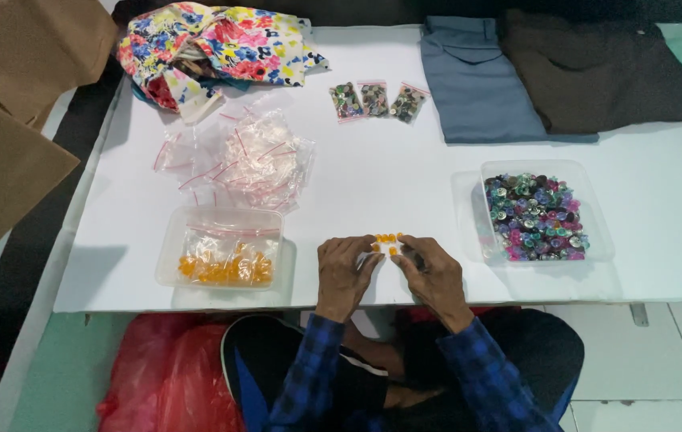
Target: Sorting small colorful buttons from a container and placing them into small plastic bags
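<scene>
On the white worktop (405,184), both hands' fingers rest curled on a small cluster of orange beads (386,238) near the front edge, left hand (342,272) and right hand (435,276) touching them, nothing lifted. A clear tub of orange beads (221,258) sits left, a tub of mixed buttons (534,214) right.

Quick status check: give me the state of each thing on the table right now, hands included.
Small orange beads: loose on table, between both hands.
Left hand: fingertips at the beads.
Right hand: fingertips at the beads.
Clear plastic tray of orange beads: open, partly filled.
Clear tray of multicoloured buttons: open, full.
Three small button bags: filled, lying flat.
Pile of clear zip bags: empty, heaped.
</scene>
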